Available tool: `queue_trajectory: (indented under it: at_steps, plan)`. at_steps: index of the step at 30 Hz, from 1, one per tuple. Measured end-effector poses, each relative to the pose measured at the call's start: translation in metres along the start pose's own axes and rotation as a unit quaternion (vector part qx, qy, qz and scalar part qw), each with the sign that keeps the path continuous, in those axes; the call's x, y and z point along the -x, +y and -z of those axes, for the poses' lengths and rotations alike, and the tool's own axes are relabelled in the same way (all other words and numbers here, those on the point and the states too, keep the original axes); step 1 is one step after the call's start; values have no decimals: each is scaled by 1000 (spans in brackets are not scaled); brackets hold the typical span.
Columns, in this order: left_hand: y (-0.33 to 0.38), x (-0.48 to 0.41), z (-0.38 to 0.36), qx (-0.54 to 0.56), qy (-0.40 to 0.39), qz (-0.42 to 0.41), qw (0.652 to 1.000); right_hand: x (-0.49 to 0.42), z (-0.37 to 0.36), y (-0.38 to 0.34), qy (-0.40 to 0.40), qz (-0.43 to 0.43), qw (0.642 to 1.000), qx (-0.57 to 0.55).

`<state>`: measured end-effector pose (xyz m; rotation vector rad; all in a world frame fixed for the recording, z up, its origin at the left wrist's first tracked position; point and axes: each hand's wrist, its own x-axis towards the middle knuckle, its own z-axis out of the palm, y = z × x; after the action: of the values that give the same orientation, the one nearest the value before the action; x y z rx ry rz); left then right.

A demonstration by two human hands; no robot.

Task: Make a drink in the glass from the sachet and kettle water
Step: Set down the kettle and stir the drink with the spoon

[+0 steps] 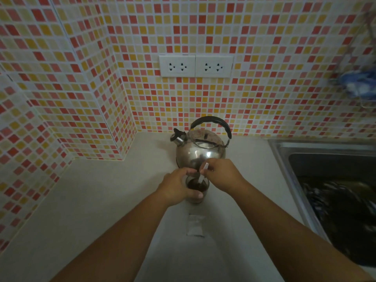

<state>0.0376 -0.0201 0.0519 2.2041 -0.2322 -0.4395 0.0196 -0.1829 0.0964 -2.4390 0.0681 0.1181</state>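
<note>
**Both hands at the glass, stick in the dark drink**

The left hand [179, 188] is wrapped around the side of the one glass [197, 190], fingers closed on it, thumb across its near wall. The glass stands upright on the pale counter [101, 200], roughly at the middle of the view, and holds dark liquid. Out of it rises one thin white stick [203, 173], long axis tilted, lower end in the drink and upper end pointing up and to the right. The right hand [221, 176] pinches that stick near its top, fingertips pressed together on it. Directly behind the glass sits one steel kettle [200, 151], spout pointing left, black handle arching over it. Nearer the camera, one pale sachet [195, 225] lies flat on the counter, long axis running away from the viewer towards the glass. On the tiled wall are two socket plates [195, 66]. At the far right is one steel sink [325, 180]
</note>
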Motion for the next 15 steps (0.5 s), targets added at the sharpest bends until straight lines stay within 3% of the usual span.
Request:
queue_trajectory:
  at_steps: [15]
  plan:
    - [-2,-2,-1,-2,0,1,1000,-3,-6,12,7,-2,1000,-5]
